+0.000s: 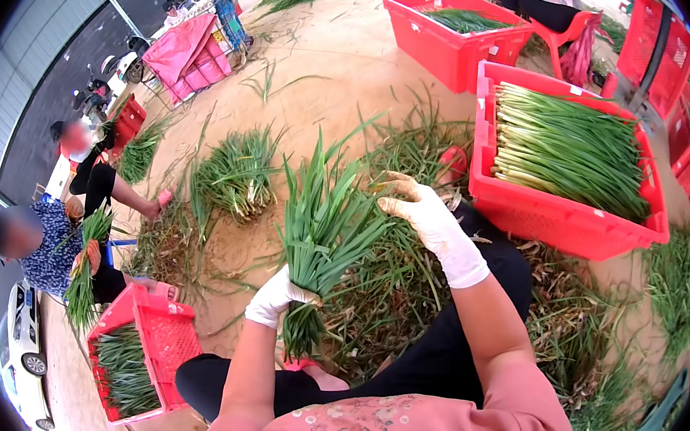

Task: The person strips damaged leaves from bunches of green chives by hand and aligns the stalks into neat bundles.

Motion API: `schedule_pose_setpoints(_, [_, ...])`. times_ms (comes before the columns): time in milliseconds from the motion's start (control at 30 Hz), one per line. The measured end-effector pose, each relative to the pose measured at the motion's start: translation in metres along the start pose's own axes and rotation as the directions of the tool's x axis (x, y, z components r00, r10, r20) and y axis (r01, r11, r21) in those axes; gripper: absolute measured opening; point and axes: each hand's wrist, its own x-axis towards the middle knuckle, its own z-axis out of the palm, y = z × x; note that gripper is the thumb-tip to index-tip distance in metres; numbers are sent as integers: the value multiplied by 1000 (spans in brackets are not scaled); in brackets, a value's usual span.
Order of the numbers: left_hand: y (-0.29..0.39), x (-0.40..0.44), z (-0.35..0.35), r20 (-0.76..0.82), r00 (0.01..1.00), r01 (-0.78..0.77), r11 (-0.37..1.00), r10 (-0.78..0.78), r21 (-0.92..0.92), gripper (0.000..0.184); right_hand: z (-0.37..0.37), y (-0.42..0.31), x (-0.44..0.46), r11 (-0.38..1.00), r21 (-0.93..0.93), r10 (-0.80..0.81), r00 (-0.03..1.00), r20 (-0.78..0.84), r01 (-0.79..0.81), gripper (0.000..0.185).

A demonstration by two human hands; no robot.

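My left hand (281,296), in a white glove, is wrapped round the lower middle of a bunch of green leafy stalks (322,234). The long leaves fan out above the fist and a shorter part hangs below it. My right hand (414,210), also in a white glove, is raised to the right of the leaf tips. Its thumb and forefinger are bent towards each other at the edge of the bunch; whether a leaf is between them cannot be made out. Under both hands lies a heap of loose leaves (386,303).
A red crate (572,225) of neatly laid stalks stands at the right, another red crate (452,55) behind it. At the left a seated person (48,241) holds a bunch beside a red crate (174,349). A loose pile (237,173) lies on the floor ahead.
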Motion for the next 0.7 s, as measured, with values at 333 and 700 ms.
schedule_pose_setpoints(333, [4, -1, 4, -26, 1000, 4, 1000, -4, -2, 73, 14, 7, 3, 737, -646, -359, 925, -127, 197, 16])
schedule_pose_setpoints(700, [5, -15, -6, -113, 988, -107, 994, 107, 11, 61, -61, -16, 0, 947, -286, -266, 863, -431, 149, 21])
